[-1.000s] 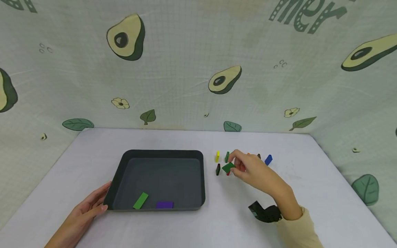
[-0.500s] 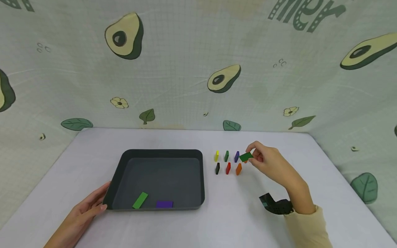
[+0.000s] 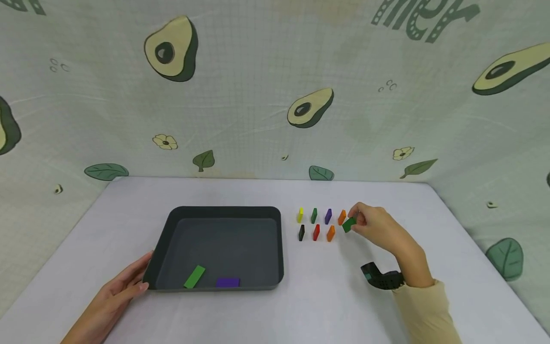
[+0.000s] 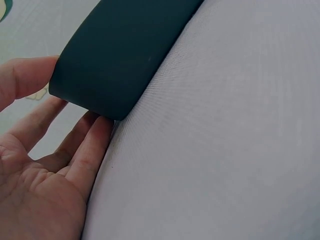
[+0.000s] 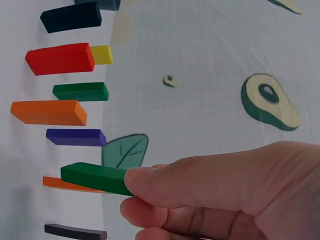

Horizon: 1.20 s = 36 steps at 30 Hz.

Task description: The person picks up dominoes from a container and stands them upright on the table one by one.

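My right hand [image 3: 378, 227] pinches a green block [image 5: 95, 177] between thumb and fingers. It is held tilted beside the right end of two rows of standing blocks. In the back row stand a yellow block [image 3: 300, 215], a green block [image 3: 314, 215], a purple block [image 3: 328, 216] and an orange block [image 3: 342, 217]. A black block [image 3: 301, 232], a red block [image 3: 316, 232] and another orange block [image 3: 331, 233] stand in front. At the dark grey tray's [image 3: 281, 248] near left corner, my left hand [image 3: 113, 298] holds on with thumb and fingers.
Inside the tray lie a light green block [image 3: 195, 277] and a purple block [image 3: 227, 283]. The right wrist view shows another dark block [image 5: 75, 232] low down. An avocado-print cloth [image 3: 240, 95] hangs behind the white table [image 3: 301, 310].
My right hand has carried the green block rightward past the front row, then slightly down, and the block has turned steeper. The left hand and tray have stayed put.
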Motion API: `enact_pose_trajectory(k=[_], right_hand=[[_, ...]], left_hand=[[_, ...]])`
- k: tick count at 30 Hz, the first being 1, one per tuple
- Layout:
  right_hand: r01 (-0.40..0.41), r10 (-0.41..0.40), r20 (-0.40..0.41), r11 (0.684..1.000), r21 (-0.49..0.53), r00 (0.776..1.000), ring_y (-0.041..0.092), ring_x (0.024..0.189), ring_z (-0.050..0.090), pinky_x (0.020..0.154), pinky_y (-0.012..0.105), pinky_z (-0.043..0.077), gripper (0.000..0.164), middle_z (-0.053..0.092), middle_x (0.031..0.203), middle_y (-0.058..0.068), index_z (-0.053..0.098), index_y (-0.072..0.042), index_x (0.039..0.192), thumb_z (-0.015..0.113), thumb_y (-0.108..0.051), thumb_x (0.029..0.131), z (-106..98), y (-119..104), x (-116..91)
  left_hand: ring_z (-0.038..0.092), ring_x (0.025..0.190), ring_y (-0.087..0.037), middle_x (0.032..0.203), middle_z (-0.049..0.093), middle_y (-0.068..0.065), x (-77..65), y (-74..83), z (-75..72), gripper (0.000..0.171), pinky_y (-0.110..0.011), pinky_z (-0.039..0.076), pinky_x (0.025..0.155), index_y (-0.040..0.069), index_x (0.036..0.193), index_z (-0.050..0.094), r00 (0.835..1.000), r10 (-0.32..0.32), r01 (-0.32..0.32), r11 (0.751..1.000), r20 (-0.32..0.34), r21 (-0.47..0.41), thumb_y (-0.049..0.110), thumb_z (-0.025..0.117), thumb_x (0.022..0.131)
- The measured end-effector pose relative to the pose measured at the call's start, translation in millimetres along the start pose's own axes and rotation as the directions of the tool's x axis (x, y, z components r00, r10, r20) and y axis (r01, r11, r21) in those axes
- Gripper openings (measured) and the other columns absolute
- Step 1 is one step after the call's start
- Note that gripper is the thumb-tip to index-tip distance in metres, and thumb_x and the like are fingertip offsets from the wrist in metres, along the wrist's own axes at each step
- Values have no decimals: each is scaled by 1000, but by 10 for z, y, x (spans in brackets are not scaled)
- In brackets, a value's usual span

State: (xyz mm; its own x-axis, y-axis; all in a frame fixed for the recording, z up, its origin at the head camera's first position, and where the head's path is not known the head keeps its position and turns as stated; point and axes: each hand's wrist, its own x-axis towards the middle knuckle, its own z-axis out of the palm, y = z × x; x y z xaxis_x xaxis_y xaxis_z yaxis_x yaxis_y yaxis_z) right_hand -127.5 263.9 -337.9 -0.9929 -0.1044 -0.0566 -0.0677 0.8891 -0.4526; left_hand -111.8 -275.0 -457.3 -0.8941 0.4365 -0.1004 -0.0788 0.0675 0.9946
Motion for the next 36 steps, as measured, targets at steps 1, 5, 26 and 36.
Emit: enact_pose_trajectory(k=[1,5,26,36], right_hand=[[-6,6,8,1000,1,1000,16,66,44,55,24,38,21,46,70,3,56,3,103,62,-2,84,12,10,11],[-25,25,28,1000,3,999,16,65,44,56,25,37,21,47,70,4,57,3,102,63,-1,83,51,41,43],[-122,126,115,992,-37,985,17,68,44,58,27,36,21,45,72,6,57,2,101,66,-4,82,199,80,142],[-130,135,119,990,-48,984,17,68,44,58,27,35,21,45,72,6,58,2,101,66,-5,83,193,72,143]], left_hand=[[31,121,22,140,31,27,0,-1,0,57,-3,37,90,10,150,12,1000,-2,2,1000,-2,1,6,38,100],[32,121,22,140,32,27,3,-7,-1,57,-3,38,90,10,150,13,1000,-12,12,1000,-12,3,7,39,100],[34,120,21,138,35,26,8,13,6,58,-3,38,89,10,150,13,999,-23,23,1000,-29,2,8,40,100],[34,120,21,138,35,27,11,16,9,57,-4,38,89,10,150,13,999,-22,22,1000,-29,0,8,40,100]])
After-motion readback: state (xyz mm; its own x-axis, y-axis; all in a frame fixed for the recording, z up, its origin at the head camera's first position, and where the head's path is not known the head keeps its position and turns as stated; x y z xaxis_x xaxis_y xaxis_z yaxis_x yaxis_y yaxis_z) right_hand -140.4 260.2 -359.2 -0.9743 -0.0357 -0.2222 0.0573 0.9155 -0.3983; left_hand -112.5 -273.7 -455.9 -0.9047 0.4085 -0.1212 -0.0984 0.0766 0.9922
